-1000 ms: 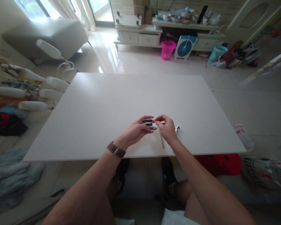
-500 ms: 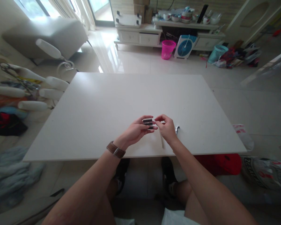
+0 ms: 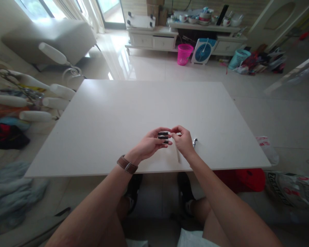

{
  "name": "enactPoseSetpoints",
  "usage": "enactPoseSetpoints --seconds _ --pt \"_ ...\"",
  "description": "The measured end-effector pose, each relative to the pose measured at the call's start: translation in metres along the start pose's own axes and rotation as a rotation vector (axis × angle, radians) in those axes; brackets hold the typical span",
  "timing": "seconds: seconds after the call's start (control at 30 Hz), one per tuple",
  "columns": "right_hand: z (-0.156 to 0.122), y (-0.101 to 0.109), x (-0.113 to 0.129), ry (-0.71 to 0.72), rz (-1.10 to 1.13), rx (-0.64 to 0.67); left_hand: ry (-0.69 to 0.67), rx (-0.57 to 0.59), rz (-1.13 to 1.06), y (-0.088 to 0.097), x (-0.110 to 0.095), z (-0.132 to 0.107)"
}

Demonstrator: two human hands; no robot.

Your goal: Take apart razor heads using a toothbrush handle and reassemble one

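Piece (image 3: 163, 137), black-banded, gaps plainer than before, between left fingers (image 3: 156, 141); right fingers (image 3: 179, 128), grip unclear

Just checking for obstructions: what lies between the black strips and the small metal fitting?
In the head view, the right hand and part of a pale stick lie between them.

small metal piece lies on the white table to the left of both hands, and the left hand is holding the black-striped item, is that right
Not quite: the side is wrong. The head view shows the small metal piece on the white table to the right of both hands, beside the right hand. The left hand is indeed holding the black-striped item.
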State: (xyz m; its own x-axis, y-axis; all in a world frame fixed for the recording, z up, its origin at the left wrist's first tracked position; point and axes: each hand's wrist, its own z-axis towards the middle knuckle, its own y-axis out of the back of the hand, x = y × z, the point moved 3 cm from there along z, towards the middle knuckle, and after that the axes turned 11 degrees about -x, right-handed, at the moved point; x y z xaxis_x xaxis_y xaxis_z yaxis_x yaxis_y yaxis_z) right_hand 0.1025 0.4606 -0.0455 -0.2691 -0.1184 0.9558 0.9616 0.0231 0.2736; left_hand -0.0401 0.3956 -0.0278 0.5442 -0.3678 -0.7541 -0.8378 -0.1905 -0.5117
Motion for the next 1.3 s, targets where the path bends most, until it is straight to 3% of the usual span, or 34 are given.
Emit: enactPoseSetpoints --seconds 0.4,0.53,0.6,0.67,0.77,0.87,1.03,1.3 --pt "0.001 -0.001 -0.002 0.003 0.002 -0.005 -0.015 0.028 -0.031 0.001 0.001 0.000" --pt "0.001 0.002 0.001 0.009 0.004 -0.026 -0.017 -0.032 -0.072 0.001 -0.002 0.001" --pt "-0.002 0.005 0.009 0.082 -0.002 -0.036 -0.011 -0.055 -0.103 0.002 -0.004 0.002" --pt "-0.007 0.007 0.021 0.259 -0.044 -0.006 -0.008 -0.069 -0.146 0.002 -0.004 0.003" --pt "-0.018 0.006 0.034 0.592 -0.145 0.132 -0.012 -0.074 -0.188 0.003 -0.003 0.005" --pt "-0.024 0.002 0.034 0.766 -0.219 0.212 -0.018 -0.083 -0.193 0.003 0.000 0.006" --pt "-0.026 -0.002 0.030 0.858 -0.312 0.251 -0.014 -0.165 -0.219 0.005 0.002 0.009" --pt "-0.033 -0.002 0.041 0.878 -0.245 0.221 -0.051 -0.343 -0.243 0.002 0.001 0.010"
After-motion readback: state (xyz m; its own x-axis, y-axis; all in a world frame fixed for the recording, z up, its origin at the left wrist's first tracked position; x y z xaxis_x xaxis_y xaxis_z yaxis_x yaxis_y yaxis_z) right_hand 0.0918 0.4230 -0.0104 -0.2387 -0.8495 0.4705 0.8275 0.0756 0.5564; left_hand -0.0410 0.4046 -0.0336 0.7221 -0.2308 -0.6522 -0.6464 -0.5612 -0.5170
